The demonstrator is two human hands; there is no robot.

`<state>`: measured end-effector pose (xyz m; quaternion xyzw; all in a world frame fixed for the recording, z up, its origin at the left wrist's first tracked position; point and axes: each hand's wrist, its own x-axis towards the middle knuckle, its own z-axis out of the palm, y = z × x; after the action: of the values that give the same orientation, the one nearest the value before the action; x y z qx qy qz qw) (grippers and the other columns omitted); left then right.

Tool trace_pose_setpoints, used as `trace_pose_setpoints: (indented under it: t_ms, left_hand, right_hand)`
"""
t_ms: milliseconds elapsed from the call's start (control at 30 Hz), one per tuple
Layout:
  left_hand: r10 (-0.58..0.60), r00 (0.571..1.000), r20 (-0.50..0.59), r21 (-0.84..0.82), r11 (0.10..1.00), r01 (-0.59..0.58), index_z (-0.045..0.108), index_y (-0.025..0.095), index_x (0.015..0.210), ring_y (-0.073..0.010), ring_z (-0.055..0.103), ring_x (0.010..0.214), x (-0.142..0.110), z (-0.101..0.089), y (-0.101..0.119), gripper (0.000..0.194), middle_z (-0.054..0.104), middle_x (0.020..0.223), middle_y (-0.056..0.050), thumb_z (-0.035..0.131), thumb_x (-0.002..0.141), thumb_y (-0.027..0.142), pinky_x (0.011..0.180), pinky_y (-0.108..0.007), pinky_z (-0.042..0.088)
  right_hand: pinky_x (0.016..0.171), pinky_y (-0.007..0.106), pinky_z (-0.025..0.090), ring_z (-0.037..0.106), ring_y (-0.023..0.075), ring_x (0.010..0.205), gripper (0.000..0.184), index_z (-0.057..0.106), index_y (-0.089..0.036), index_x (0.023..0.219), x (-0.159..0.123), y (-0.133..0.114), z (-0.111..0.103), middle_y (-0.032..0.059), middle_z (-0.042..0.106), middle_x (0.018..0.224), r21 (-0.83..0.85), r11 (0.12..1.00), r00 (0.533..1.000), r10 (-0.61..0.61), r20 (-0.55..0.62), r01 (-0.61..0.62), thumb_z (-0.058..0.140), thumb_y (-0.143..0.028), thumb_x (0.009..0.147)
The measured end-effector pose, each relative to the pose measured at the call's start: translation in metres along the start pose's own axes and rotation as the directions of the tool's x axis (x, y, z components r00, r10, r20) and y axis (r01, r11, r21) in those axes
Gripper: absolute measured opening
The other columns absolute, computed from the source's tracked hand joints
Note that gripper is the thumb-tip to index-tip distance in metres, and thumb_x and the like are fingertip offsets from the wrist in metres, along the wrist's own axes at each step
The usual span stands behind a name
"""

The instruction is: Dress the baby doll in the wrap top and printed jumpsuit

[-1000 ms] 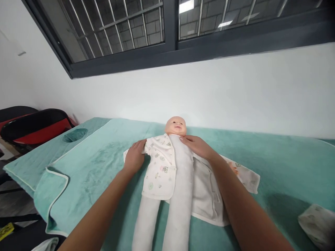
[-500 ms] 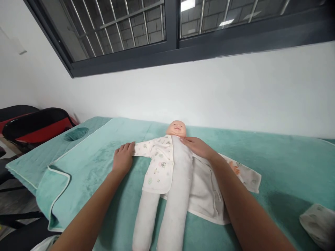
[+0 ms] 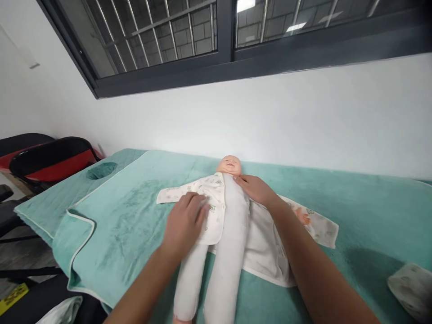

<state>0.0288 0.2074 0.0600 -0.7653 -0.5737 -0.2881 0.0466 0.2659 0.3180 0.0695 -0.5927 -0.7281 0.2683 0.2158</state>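
A baby doll (image 3: 231, 165) lies face up, with a white stuffed body and legs. A white baby jacket with small prints (image 3: 216, 225) covers one side of its front; the other half (image 3: 263, 252) lies spread beneath and beside it. My left hand (image 3: 187, 220) is over the printed front panel, fingers apart and slightly bent, a little blurred. My right hand (image 3: 254, 189) grips the doll at the shoulder by the neck; its farther fingers are partly hidden. Past my right forearm, the doll's small hand (image 3: 303, 216) rests on the outspread sleeve (image 3: 324, 229).
A green plush cover (image 3: 128, 216) lies over the bed, with a face hole (image 3: 101, 170) at the left. A bundled printed cloth (image 3: 411, 288) sits at the right edge. Black and red chairs (image 3: 60, 162) stand left. Behind are a white wall and a barred window (image 3: 155, 36).
My left hand has left the sleeve end and moved right and nearer, over the jacket's front panel. The sleeve now lies free. My right hand stays at the shoulder.
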Motion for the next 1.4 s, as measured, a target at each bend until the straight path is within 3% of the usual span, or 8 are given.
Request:
trace_pose_setpoints:
  t_ms: [133, 333, 667, 900, 1033, 1167, 1300, 1400]
  left_hand:
    - [-0.139, 0.99, 0.018, -0.096, 0.985, 0.14, 0.055, 0.023, 0.102, -0.0231, 0.058, 0.094, -0.039, 0.002, 0.02, 0.024, 0.061, 0.101, -0.005, 0.049, 0.091, 0.044, 0.076, -0.035, 0.047]
    - [-0.455, 0.863, 0.219, -0.326, 0.799, 0.505, 0.05, 0.022, 0.087, -0.0189, 0.055, 0.076, -0.077, 0.003, 0.013, 0.029, 0.058, 0.081, 0.0, 0.043, 0.093, 0.049, 0.07, -0.033, 0.044]
    - [-0.45, 0.879, 0.161, -0.613, 0.653, 0.446, 0.042, 0.02, 0.065, -0.012, 0.047, 0.061, -0.094, 0.007, -0.003, 0.038, 0.047, 0.065, 0.002, 0.041, 0.096, 0.042, 0.059, -0.024, 0.038]
    - [-0.409, 0.907, 0.103, -0.657, 0.656, 0.371, 0.039, 0.02, 0.062, -0.0112, 0.043, 0.057, -0.097, 0.005, -0.015, 0.039, 0.043, 0.062, 0.003, 0.041, 0.096, 0.038, 0.055, -0.024, 0.035]
    - [-0.276, 0.961, -0.025, -0.587, 0.782, 0.209, 0.043, 0.02, 0.065, -0.0127, 0.045, 0.063, -0.049, -0.01, -0.008, 0.033, 0.046, 0.065, 0.002, 0.043, 0.095, 0.034, 0.062, -0.026, 0.037]
    - [0.045, 0.998, -0.053, -0.461, 0.885, -0.065, 0.057, 0.022, 0.085, -0.0163, 0.054, 0.087, 0.024, -0.01, 0.042, 0.015, 0.061, 0.088, -0.001, 0.045, 0.093, 0.025, 0.078, -0.029, 0.042]
    - [0.463, 0.862, 0.206, -0.154, 0.886, -0.438, 0.058, 0.019, 0.104, -0.0228, 0.053, 0.102, 0.07, 0.028, 0.107, 0.019, 0.061, 0.108, -0.007, 0.051, 0.087, 0.017, 0.08, -0.034, 0.043]
    - [0.499, 0.773, 0.392, -0.017, 0.844, -0.536, 0.057, 0.016, 0.105, -0.0247, 0.054, 0.103, 0.083, 0.068, 0.135, 0.021, 0.061, 0.11, -0.01, 0.052, 0.084, 0.015, 0.083, -0.039, 0.042]
  right_hand:
    - [0.074, 0.031, 0.041, 0.062, 0.0255, 0.094, 0.053, 0.067, -0.023, 0.099, 0.0, -0.005, 0.004, 0.0074, 0.071, 0.106, -0.086, 0.996, 0.999, -0.019, -0.04, 0.015, 0.027, -0.058, 0.095]
    - [0.07, 0.029, 0.039, 0.062, 0.0244, 0.093, 0.052, 0.068, -0.025, 0.1, 0.001, -0.008, 0.014, 0.0064, 0.071, 0.107, -0.154, 0.988, 0.994, 0.01, -0.109, -0.026, 0.025, -0.055, 0.096]
    - [0.061, 0.028, 0.036, 0.057, 0.0198, 0.071, 0.052, 0.064, -0.023, 0.076, 0.003, -0.008, 0.025, 0.0044, 0.07, 0.083, -0.192, 0.979, 0.966, 0.015, -0.26, -0.067, 0.027, -0.054, 0.094]
    - [0.078, 0.03, 0.039, 0.059, 0.0207, 0.094, 0.028, 0.064, -0.022, 0.098, -0.031, 0.019, 0.017, 0.005, 0.068, 0.105, -0.237, 0.968, 0.805, -0.08, -0.589, -0.078, 0.042, -0.036, 0.089]
    - [0.066, 0.03, 0.038, 0.059, 0.0217, 0.081, 0.027, 0.064, -0.023, 0.088, -0.075, 0.055, -0.008, 0.0049, 0.069, 0.092, -0.163, 0.91, 0.767, 0.213, -0.605, -0.381, 0.044, -0.041, 0.087]
    - [0.056, 0.03, 0.032, 0.055, 0.0209, 0.069, 0.031, 0.061, -0.023, 0.08, -0.108, 0.074, -0.02, 0.006, 0.066, 0.081, -0.182, 0.845, 0.784, 0.356, -0.508, -0.502, 0.042, -0.046, 0.087]
    - [0.06, 0.03, 0.035, 0.058, 0.021, 0.075, 0.02, 0.061, -0.02, 0.083, -0.111, 0.088, -0.022, 0.0097, 0.067, 0.09, -0.204, 0.868, 0.791, 0.285, -0.541, -0.453, 0.042, -0.029, 0.084]
    - [0.064, 0.03, 0.039, 0.059, 0.0205, 0.075, 0.016, 0.062, -0.021, 0.082, -0.105, 0.102, -0.025, 0.0075, 0.068, 0.084, -0.094, 0.915, 0.812, 0.298, -0.501, -0.393, 0.047, -0.024, 0.078]
